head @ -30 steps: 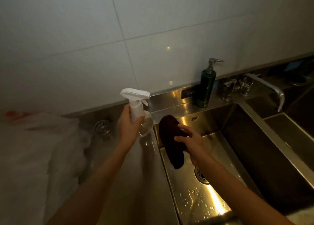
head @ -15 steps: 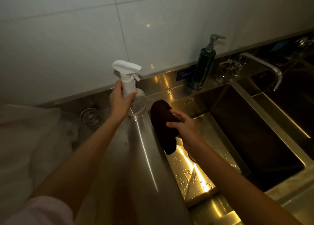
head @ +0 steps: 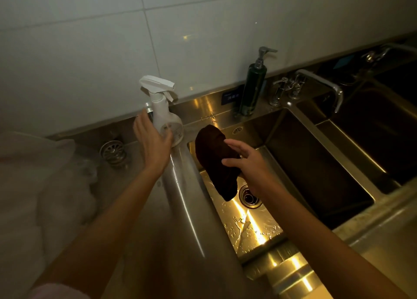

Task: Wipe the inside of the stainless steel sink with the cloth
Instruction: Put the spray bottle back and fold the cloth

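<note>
The stainless steel sink (head: 268, 228) lies centre right, its wet floor shining around the drain (head: 249, 196). My right hand (head: 250, 165) holds a dark brown cloth (head: 216, 161), which hangs over the basin's left side, close to the left wall. My left hand (head: 152, 144) is on the counter left of the sink, fingers spread beside a white spray bottle (head: 163, 115). The bottle stands upright on the counter, and my thumb just touches its base.
A dark green soap dispenser (head: 252, 88) and a faucet (head: 316, 82) stand at the sink's back rim. A second basin (head: 383, 129) lies to the right. A round metal strainer (head: 112, 150) and a white plastic bag (head: 33, 185) sit on the counter at left.
My left hand has set the spray bottle down on the counter and loosened its grip. My right hand stays over the sink with the cloth.
</note>
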A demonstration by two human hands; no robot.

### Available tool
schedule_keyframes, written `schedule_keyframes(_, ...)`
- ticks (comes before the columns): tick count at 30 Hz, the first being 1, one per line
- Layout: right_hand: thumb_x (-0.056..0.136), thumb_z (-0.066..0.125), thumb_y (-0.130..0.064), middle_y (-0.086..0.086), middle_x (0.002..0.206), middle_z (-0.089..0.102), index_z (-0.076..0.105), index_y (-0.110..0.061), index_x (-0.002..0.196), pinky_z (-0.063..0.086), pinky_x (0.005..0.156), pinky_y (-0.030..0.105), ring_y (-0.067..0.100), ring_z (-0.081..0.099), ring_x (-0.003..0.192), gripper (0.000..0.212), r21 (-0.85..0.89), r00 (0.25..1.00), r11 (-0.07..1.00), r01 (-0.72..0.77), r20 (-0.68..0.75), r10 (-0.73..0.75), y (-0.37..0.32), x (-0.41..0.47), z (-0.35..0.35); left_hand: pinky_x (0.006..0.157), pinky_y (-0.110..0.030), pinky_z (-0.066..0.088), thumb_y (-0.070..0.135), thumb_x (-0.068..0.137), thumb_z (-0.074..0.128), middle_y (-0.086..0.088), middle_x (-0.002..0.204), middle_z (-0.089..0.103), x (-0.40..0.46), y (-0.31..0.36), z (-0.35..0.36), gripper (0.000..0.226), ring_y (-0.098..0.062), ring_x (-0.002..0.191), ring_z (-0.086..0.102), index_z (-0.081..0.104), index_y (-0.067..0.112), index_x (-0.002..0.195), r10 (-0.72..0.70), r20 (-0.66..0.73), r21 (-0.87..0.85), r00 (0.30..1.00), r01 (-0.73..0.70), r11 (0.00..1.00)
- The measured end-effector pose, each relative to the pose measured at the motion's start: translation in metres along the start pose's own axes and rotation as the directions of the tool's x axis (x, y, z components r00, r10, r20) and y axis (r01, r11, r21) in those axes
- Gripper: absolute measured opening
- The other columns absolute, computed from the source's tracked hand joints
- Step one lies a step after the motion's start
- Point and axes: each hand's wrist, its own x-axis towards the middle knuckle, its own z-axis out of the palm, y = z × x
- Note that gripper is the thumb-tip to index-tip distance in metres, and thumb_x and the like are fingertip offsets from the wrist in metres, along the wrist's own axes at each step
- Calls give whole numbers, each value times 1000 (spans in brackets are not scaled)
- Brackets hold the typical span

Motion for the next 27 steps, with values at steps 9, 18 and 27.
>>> schedule_keyframes(9, 78, 66, 11, -1, 130, 57, 60, -26, 122, 55, 74, 27, 20, 57, 115, 58, -12, 995, 999, 43, 94, -42, -12, -63, -72, 100, -31, 40, 50, 90, 50, -3, 145, 41, -98, 61, -10, 65, -14, 128, 42, 33, 20, 146, 436, 357, -132, 826, -418, 899)
schedule_keyframes(18, 76, 65, 13, -2, 121, 59, 56, -28, 125, 53, 92, 30, 12, 55, 118, 64, -188, 932, 938, 291, 276, -234, -18, -119, -144, 82, -22, 55, 43, 92, 56, 3, 111, 69, -172, 142, 14, 27, -11, 104, 66, 60, 32, 116, 112, 628, -392, 770, 189, 900)
schedule_keyframes(27, 66, 71, 14, 3, 133, 49, 46, -36, 130, 52, 80, 16, 14, 51, 119, 85, -405, 897, 803, 436, 261, -356, 15, -126, -185, 73, -12, 51, 11, 84, 72, 5, 101, 68, -240, 161, 44, 26, 0, 92, 65, 65, 20, 106, -5, 484, -467, 875, 263, 844)
